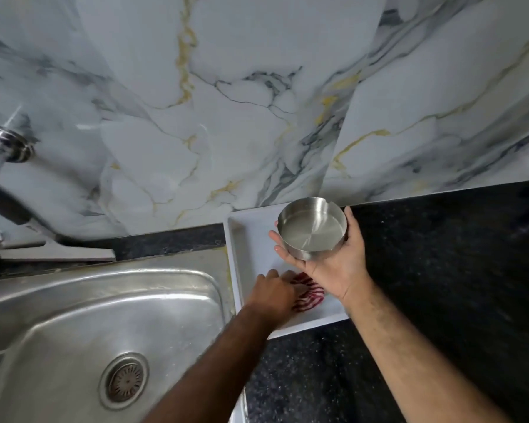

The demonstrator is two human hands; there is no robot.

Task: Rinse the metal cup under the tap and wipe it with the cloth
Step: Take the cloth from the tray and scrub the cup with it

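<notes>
A shallow round metal cup (312, 228) with a notched rim rests in my right hand (336, 264), palm up, held above the white tray (242, 239). Its inside faces the camera and looks bare. My left hand (272, 293) reaches into the tray and closes its fingers on a red-and-white striped cloth (307, 293) lying on the tray floor. The tap (0, 154) is at the far left, blurred, with no water seen running.
A steel sink (110, 303) with a round drain (124, 381) fills the lower left. Black speckled counter (440, 270) extends to the right and front of the tray. A marble-pattern wall (257, 102) rises behind.
</notes>
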